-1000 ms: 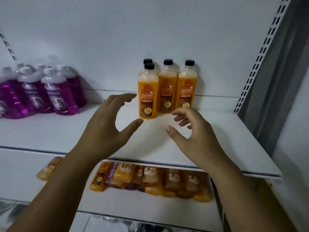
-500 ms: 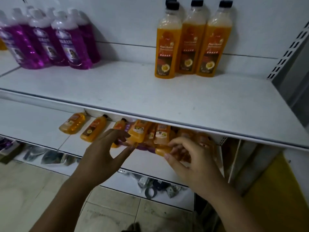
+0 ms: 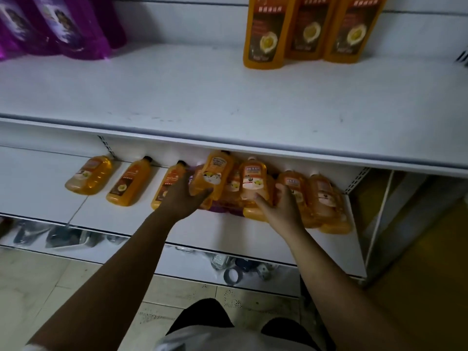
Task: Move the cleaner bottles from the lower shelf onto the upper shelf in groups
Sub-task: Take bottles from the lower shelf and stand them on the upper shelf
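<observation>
left hand [image 3: 186, 198] and right hand [image 3: 281, 209] grip orange bottles [image 3: 253, 183], label print unreadable

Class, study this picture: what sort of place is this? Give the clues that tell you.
Likely a shop or its stockroom: white display shelving hung on slotted uprights, identical orange bottles standing grouped together, and purple bottles grouped further left.

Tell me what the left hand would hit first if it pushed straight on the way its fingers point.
The left hand points up and right, so it meets the white-labelled orange bottle first; its thumb seems to grip that bottle from below.
</observation>
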Motion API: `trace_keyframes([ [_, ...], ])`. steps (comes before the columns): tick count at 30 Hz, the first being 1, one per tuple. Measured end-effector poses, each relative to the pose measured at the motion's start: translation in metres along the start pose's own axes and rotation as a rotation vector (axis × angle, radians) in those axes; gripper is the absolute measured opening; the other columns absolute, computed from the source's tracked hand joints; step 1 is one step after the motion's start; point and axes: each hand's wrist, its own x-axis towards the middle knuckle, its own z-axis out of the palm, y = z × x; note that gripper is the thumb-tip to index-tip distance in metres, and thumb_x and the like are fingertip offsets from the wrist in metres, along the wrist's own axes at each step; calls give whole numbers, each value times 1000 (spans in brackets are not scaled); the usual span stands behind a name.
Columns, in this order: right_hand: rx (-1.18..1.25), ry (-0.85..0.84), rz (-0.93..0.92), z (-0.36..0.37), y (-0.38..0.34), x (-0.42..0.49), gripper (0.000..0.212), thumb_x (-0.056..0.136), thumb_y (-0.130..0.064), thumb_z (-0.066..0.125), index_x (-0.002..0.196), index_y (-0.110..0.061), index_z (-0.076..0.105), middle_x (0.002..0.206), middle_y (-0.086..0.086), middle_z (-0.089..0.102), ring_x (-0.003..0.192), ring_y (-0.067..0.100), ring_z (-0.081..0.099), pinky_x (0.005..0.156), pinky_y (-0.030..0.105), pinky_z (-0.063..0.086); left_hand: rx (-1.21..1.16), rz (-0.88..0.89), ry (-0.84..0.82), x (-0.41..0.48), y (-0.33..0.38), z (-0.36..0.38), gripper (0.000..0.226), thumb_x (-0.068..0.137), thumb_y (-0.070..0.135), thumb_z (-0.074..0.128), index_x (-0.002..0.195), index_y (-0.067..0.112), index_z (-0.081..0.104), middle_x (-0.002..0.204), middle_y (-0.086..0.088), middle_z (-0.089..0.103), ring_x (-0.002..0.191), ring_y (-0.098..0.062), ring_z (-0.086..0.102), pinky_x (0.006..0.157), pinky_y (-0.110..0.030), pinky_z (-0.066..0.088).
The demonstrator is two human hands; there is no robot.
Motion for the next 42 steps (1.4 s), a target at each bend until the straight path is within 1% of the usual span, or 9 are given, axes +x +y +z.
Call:
trace_keyframes([
  [6, -50, 86, 36, 40, 3, 12, 74, 81, -75, 69, 130, -21, 58, 111, -3, 71, 97, 20, 70, 76, 37, 60, -54, -56, 113, 16, 13, 32, 76, 92, 60, 70, 151, 21, 42, 138, -8, 63, 121, -31, 65, 94, -50, 59],
  [11, 264, 25, 116, 43, -8, 8, 28, 88, -34, 82, 109, -31, 64, 91, -20, 63, 83, 6, 61, 72, 24, 51, -191, -105, 43, 21, 25, 30, 65, 88, 41, 82, 142, 19, 53, 124, -2, 66, 109, -24, 66, 87, -38, 60],
  [17, 785, -141, 457, 20, -9, -13, 51, 88, -19, 81, 133, -25, 58, 126, 7, 69, 110, 28, 69, 79, 39, 61, -818, -273, -242, -4, 20, 10, 70, 81, 18, 89, 142, 22, 55, 134, -10, 69, 123, -37, 67, 98, -59, 57],
  [22, 903, -309, 488, -3, -19, -50, 54, 77, -7, 79, 127, -21, 63, 134, 12, 67, 120, 34, 67, 88, 44, 59, -1177, -444, -303, -56, 8, -11, 49, 94, 8, 72, 140, 18, 58, 133, -11, 72, 119, -32, 71, 95, -46, 60],
  [25, 893, -491, 434, -13, -30, -73, 62, 71, 1, 82, 129, -11, 65, 132, 16, 71, 117, 35, 71, 94, 49, 58, -1277, -494, -290, -91, -8, -27, 86, 68, 21, 96, 142, 1, 56, 134, -20, 69, 112, -31, 73, 91, -40, 62],
  [28, 851, -692, 336, -13, -38, -91, 100, 45, -12, 104, 136, -7, 60, 133, 18, 70, 123, 38, 68, 99, 51, 55, -1234, -409, -271, -127, -20, -43, 105, 52, 23, 103, 142, 0, 54, 134, -24, 66, 115, -34, 70, 94, -44, 60],
  [35, 671, -859, 62, -2, -67, -121, 80, 69, 9, 84, 138, -20, 57, 127, 7, 74, 127, 32, 65, 96, 43, 59, -1099, -325, 180, -225, 5, -77, 83, 69, 11, 85, 144, 18, 52, 131, -14, 70, 118, -33, 70, 91, -47, 59],
  [39, 625, -814, -75, 11, -106, -149, 57, 76, -26, 86, 128, -31, 64, 123, -7, 76, 117, 16, 71, 109, 51, 51, -1031, -298, 516, -285, 21, -98, 58, 81, 18, 76, 136, 21, 60, 120, -7, 76, 110, -27, 73, 84, -41, 61],
  [42, 539, -859, -257, 23, -138, -166, 58, 78, -28, 87, 130, -28, 63, 123, -1, 76, 115, 21, 72, 104, 55, 54, -949, -249, 690, -323, 27, -121, 52, 83, 19, 75, 134, 19, 61, 120, -7, 76, 112, -29, 72, 86, -42, 61],
])
